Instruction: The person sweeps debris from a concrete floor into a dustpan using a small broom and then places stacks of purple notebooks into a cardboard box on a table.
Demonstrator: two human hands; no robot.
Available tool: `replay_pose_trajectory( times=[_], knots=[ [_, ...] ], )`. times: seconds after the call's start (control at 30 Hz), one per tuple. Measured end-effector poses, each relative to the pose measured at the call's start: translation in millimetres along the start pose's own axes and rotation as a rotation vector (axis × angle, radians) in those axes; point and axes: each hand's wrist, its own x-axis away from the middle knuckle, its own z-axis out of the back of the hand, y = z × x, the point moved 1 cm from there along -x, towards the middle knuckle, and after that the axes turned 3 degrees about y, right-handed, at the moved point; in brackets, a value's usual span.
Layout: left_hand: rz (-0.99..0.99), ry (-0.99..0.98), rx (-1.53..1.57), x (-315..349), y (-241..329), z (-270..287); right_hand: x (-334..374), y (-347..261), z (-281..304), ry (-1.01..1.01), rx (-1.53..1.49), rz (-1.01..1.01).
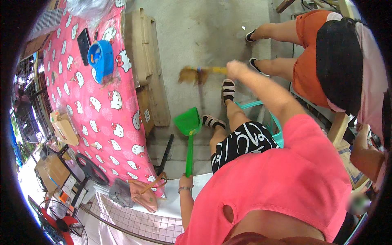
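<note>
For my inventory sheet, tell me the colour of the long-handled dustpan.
The dustpan is bright green, including its handle; see the head view.

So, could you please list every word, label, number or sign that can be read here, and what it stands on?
Nothing can be read clearly.
Brown box beside the tablecloth: white label, too small.
Box at right: print too small and blurred.
Black shorts: white squiggles, no readable word.
Dustpan and broom: no lettering visible.

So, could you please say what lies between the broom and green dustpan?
In the head view, only dark-streaked floor lies between the broom and green dustpan.
</note>
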Motion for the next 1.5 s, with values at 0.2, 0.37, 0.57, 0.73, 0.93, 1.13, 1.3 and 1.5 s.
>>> replay_pose_trajectory(
  times=[0.2,0.37,0.57,0.73,0.93,1.13,1.3,1.5],
  knots=[
    [-0.102,0.023,0.067,-12,55,24,-5,57,81,0.292,-0.067,-0.132],
    [-0.133,-0.033,0.164,-28,104,57,79,-5,54,0.315,-0.026,0.005],
    [-0.381,0.025,-0.035,-18,212,121,-24,-71,3,0.064,-0.391,-0.012],
    [-0.32,-0.022,-0.202,-41,249,161,-115,-38,98,0.124,-0.377,-0.19],
    [-0.367,0.091,-0.308,-71,268,175,-123,8,194,0.312,-0.364,-0.26],
    [-0.323,0.02,-0.322,-103,300,188,-76,-28,179,0.204,-0.285,-0.117],
    [-0.267,0.232,-0.294,-101,355,208,-142,-57,223,0.04,-0.237,0.071],
    [-0.327,0.246,-0.326,-85,425,245,-232,26,334,0.222,-0.41,-0.261]
  ],
)
